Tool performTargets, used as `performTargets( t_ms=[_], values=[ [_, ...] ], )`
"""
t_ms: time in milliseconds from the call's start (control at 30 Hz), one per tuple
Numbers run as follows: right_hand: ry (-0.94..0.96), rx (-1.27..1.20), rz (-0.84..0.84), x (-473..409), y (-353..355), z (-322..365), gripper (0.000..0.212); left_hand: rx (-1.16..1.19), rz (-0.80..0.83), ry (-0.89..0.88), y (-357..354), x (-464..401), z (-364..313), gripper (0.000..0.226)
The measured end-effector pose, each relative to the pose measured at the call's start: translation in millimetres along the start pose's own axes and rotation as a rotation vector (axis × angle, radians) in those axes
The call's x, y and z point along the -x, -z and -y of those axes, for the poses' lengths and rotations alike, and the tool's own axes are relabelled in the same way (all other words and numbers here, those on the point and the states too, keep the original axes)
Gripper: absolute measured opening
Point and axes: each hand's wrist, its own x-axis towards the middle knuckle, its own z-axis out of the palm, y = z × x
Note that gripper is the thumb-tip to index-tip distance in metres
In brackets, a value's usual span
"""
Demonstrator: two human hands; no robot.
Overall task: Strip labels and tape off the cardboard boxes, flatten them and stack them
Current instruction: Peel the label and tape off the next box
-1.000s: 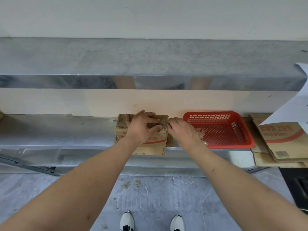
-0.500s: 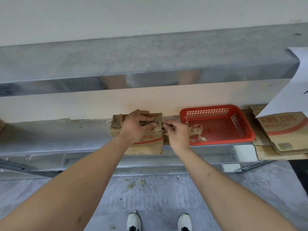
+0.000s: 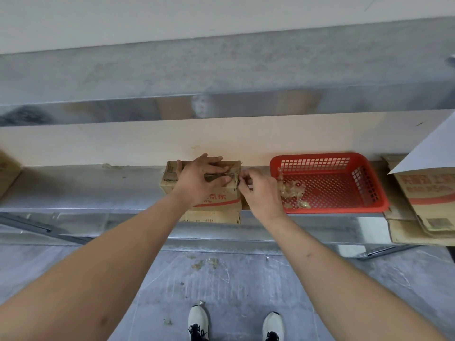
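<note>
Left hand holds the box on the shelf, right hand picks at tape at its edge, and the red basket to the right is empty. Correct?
Not quite. The head view shows the red basket already holding crumpled tape scraps. The rest stands: left hand on the box, right hand at its edge.

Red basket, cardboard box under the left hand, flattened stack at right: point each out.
red basket (image 3: pixel 369 183), head view, on its right mesh wall
cardboard box (image 3: pixel 221 198), head view, on the printed front face
flattened stack (image 3: pixel 406 233), head view, on the lower sheet's front edge

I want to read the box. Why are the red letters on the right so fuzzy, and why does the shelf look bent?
Head view: the flattened boxes sit at the blurred edge; the wide lens curves the metal shelf; near the hands the cardboard box lettering is sharper.
</note>
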Motion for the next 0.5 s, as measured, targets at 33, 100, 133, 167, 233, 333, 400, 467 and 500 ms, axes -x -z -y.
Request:
performTargets(
  t_ms=[33, 100, 133, 167, 233, 333, 400, 467, 500],
  values=[
    [0.017, 0.01, 0.024, -1.7, 1.1, -1.6, 0.01, -0.004, -0.005, 0.001, 0.2, 0.4, -0.6, 0.03],
    [0.069, 0.058, 0.07, -6.0, 6.0, -3.9, 0.011, -0.001, -0.009, 0.004, 0.8, 0.4, -1.5, 0.03],
    [0.104, 0.092, 0.089, -8.6, 8.8, -4.7, 0.011, -0.006, -0.009, 0.007, 1.1, 0.4, -2.5, 0.03],
    [0.141, 0.128, 0.107, -11.4, 11.8, -5.0, 0.011, -0.018, -0.007, 0.009, 1.4, 0.2, -2.9, 0.03],
    [0.218, 0.192, 0.135, -17.1, 16.3, -5.9, 0.011, -0.028, -0.005, 0.012, 1.8, -0.2, -3.5, 0.03],
    [0.317, 0.288, 0.137, -22.6, 17.2, -9.6, 0.013, -0.012, -0.007, 0.016, 2.0, -0.3, -4.8, 0.031],
    [0.363, 0.35, 0.109, -23.0, 15.9, -12.2, 0.013, -0.012, -0.007, 0.016, 1.2, -0.2, -3.6, 0.03],
    [0.35, 0.33, 0.072, -20.6, 14.2, -13.7, 0.011, -0.019, -0.008, 0.015, 1.1, -0.4, -3.7, 0.03],
    [0.315, 0.276, 0.057, -18.6, 12.8, -15.0, 0.011, -0.021, -0.011, 0.019, 1.3, -1.0, -3.9, 0.03]
  ],
)
